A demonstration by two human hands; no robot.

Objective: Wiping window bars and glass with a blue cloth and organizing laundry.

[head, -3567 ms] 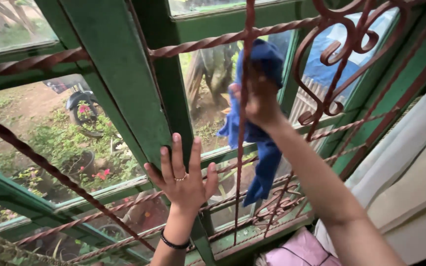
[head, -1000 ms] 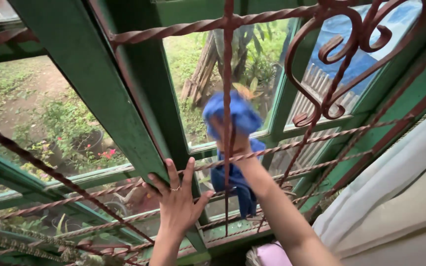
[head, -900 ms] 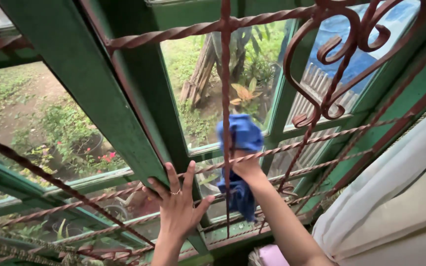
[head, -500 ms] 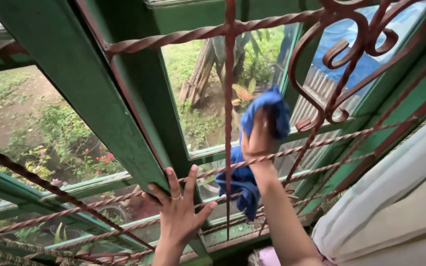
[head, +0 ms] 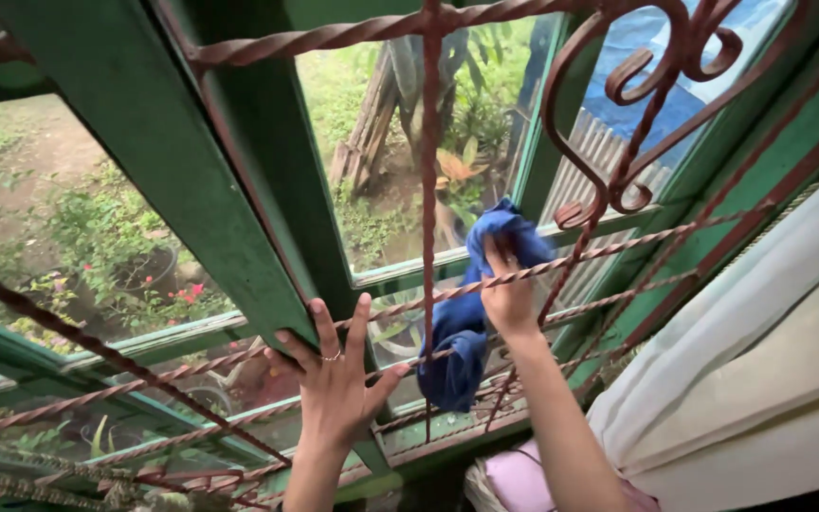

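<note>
My right hand [head: 507, 289] reaches through the rust-red twisted iron grille [head: 427, 180] and grips a blue cloth [head: 466, 313], pressing it against the lower right of the glass pane [head: 400, 142]. The cloth's loose end hangs down below the hand. My left hand [head: 331, 379], with a ring on one finger, lies flat with fingers spread against the green wooden window frame [head: 229, 190], between the grille bars.
A white curtain [head: 760, 351] hangs at the right. A pink object [head: 521, 479] sits below the sill. Beyond the glass are potted flowering plants [head: 135, 275], grass, leaning planks and a blue tarpaulin [head: 656, 85].
My right hand has swept the blue cloth over the pane, up to the right and back down to its lower right edge. The left hand stayed on the frame.
</note>
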